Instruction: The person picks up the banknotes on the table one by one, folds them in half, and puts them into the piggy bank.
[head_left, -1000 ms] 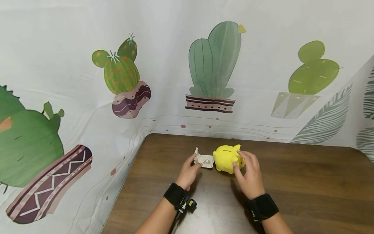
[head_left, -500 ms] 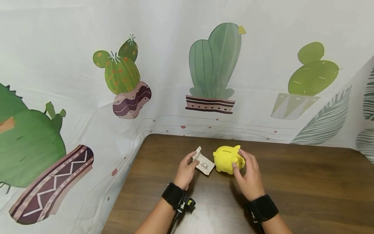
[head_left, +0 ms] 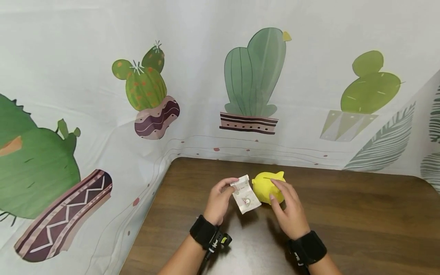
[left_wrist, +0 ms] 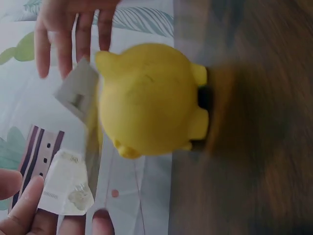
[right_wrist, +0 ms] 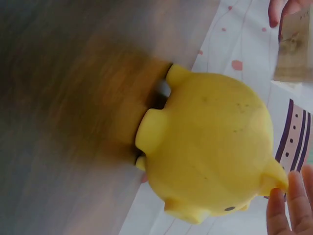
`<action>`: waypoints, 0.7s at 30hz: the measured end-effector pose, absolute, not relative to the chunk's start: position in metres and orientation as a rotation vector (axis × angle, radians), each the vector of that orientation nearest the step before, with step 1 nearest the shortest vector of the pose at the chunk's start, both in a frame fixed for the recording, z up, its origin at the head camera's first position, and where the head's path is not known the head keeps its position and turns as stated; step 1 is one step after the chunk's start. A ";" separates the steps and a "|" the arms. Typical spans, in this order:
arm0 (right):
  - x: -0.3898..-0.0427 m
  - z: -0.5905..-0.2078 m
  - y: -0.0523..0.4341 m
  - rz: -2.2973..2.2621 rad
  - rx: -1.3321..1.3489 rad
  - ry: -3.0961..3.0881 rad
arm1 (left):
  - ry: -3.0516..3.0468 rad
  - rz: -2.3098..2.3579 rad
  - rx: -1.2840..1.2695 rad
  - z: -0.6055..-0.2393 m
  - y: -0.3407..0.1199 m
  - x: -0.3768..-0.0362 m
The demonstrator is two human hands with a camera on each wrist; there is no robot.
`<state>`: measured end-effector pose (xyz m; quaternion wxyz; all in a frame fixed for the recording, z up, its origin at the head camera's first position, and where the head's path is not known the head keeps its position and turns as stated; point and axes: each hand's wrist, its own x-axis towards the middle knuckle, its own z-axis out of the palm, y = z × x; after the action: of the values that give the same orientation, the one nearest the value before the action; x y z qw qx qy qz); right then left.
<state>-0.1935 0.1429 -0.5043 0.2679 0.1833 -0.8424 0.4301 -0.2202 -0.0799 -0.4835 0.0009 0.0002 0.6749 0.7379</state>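
Here, your left hand (head_left: 218, 198) pinched a small paper note (head_left: 245, 194) by its far-left corner, lifted just left of the yellow piggy bank (head_left: 266, 186) on the table (head_left: 361, 214). Your right hand (head_left: 288, 206) rested relaxed fingers against the bank's near-right side. The note looked light and floppy, so an edge pinch suited it; the bank seemed smooth and rigid.

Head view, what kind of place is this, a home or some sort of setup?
Probably a staged tabletop setup rather than a lived-in room: a brown wooden table boxed in by a cactus-print cloth, with just a yellow piggy bank on it.
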 end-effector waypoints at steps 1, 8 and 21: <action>-0.193 -0.504 0.143 1.156 0.522 -2.265 | 2.103 2.328 0.009 -0.482 -0.079 -0.219; -0.191 -0.500 0.142 1.120 0.595 -2.252 | 2.007 2.352 0.051 -0.477 -0.077 -0.216; -0.183 -0.492 0.134 1.162 0.719 -2.281 | 1.951 2.351 0.094 -0.471 -0.071 -0.209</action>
<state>-0.1826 0.1337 -0.4922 0.2390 0.2626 -0.8330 0.4244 -0.2086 -0.0715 -0.4708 0.0426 0.0306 0.6377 0.7685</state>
